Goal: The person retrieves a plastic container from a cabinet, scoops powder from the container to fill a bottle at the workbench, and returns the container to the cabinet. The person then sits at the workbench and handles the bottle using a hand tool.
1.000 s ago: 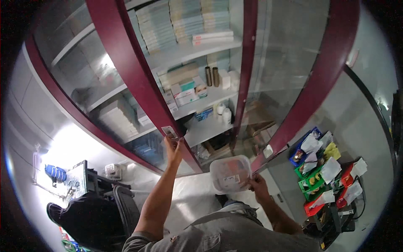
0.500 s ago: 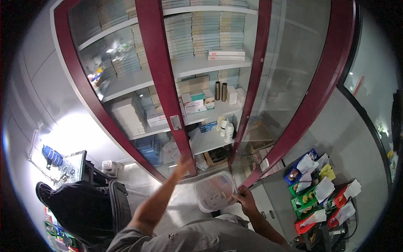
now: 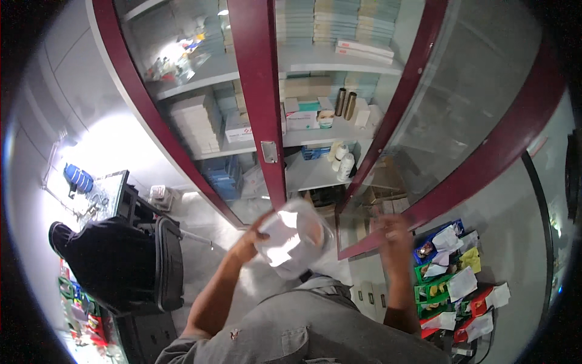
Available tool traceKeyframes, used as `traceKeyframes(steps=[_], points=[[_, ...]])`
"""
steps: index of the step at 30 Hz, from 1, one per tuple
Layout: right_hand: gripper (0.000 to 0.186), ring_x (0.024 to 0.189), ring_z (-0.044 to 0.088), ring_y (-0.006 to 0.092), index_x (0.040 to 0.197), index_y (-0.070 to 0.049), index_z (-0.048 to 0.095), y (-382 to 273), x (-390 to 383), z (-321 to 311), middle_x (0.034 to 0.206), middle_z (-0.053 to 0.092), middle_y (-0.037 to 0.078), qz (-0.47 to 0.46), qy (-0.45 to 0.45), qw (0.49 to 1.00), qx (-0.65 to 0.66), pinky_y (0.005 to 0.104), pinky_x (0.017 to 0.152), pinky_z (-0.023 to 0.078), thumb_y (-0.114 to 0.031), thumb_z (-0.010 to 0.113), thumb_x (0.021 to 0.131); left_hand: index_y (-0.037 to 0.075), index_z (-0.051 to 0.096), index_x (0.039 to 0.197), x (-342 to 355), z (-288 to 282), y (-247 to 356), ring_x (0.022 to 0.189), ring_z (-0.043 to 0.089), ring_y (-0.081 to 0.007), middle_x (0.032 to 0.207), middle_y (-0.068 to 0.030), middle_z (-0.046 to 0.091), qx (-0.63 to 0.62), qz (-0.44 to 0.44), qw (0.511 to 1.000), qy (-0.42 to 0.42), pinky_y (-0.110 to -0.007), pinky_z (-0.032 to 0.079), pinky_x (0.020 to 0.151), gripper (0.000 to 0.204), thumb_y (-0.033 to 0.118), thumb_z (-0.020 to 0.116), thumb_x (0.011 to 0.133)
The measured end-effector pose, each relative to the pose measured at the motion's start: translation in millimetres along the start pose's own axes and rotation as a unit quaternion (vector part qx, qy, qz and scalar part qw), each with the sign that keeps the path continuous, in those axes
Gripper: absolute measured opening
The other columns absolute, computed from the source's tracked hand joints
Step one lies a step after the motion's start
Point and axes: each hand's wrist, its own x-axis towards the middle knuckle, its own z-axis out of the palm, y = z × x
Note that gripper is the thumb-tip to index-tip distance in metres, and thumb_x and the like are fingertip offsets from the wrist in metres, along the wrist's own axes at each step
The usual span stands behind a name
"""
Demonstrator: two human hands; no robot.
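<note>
My left hand (image 3: 250, 241) grips a clear plastic tub (image 3: 315, 250) by its left side, in front of my body. Bright glare covers much of its lid, and the contents are hard to make out. My right hand (image 3: 394, 229) is raised beside the lower frame of the open glass cabinet door (image 3: 445, 188) on the right. Motion smears its fingers, so I cannot tell whether they touch the door. Ahead stands the maroon-framed cabinet (image 3: 257, 109), its shelves stacked with flat packs, boxes and white bottles (image 3: 344, 165).
A black chair (image 3: 115, 261) stands on the left, near a small workbench (image 3: 112, 194) under a bright lamp. On the right are blue, green and red bins (image 3: 433, 291) holding papers. A lidded container (image 3: 160, 194) lies on the floor by the wall.
The tub has passed from my right hand to my left. My right hand has moved up and right to the door. The left hand has come down from the cabinet frame.
</note>
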Motion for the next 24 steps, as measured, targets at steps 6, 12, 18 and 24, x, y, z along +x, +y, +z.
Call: traceKeyframes(steps=[6,12,18,24], points=[[0.047,0.115,0.050,0.0278,0.138,0.001,0.039,144.3,20.4,-63.4,0.127,0.053,0.021,0.067,0.380,0.904,0.184,0.0421,0.100,0.038,-0.023,0.051,0.099,0.020,0.007,0.161,48.8,-12.3,89.5,0.131,0.049,-0.0345,0.150,-0.0198,0.041,0.057,0.092,0.991,0.072,-0.043,0.046,0.105,0.113,0.017,0.067,0.065],[0.060,0.137,0.039,0.0297,0.148,0.001,0.033,106.6,19.9,1.1,0.153,0.036,0.019,-0.074,0.085,0.885,0.452,0.0472,0.115,0.030,-0.028,0.053,0.100,0.026,0.003,0.161,73.2,-20.7,116.1,0.123,0.056,-0.0365,0.145,-0.0245,0.044,0.070,0.077,0.993,0.052,-0.045,0.047,0.104,0.116,0.013,0.063,0.063],[0.068,0.136,0.038,0.0440,0.142,0.003,0.039,83.8,19.0,135.6,0.145,0.040,0.032,-0.115,0.069,0.987,0.093,0.0546,0.111,0.032,-0.016,0.074,0.087,0.025,0.002,0.161,84.0,-16.2,113.1,0.122,0.055,-0.0349,0.148,-0.0244,0.040,0.031,0.130,0.984,0.114,-0.045,0.046,0.103,0.119,0.015,0.065,0.061],[0.103,0.145,0.013,0.0498,0.155,0.001,0.008,-6.8,133.2,201.3,0.156,0.010,0.033,-0.226,0.143,0.963,0.020,0.0617,0.116,0.013,-0.028,0.077,0.084,-0.002,0.035,0.147,-77.7,-23.4,10.1,0.119,0.058,-0.0367,0.138,-0.0220,0.053,-0.114,0.181,0.913,0.347,-0.048,0.045,0.105,0.088,0.030,0.061,0.070]])
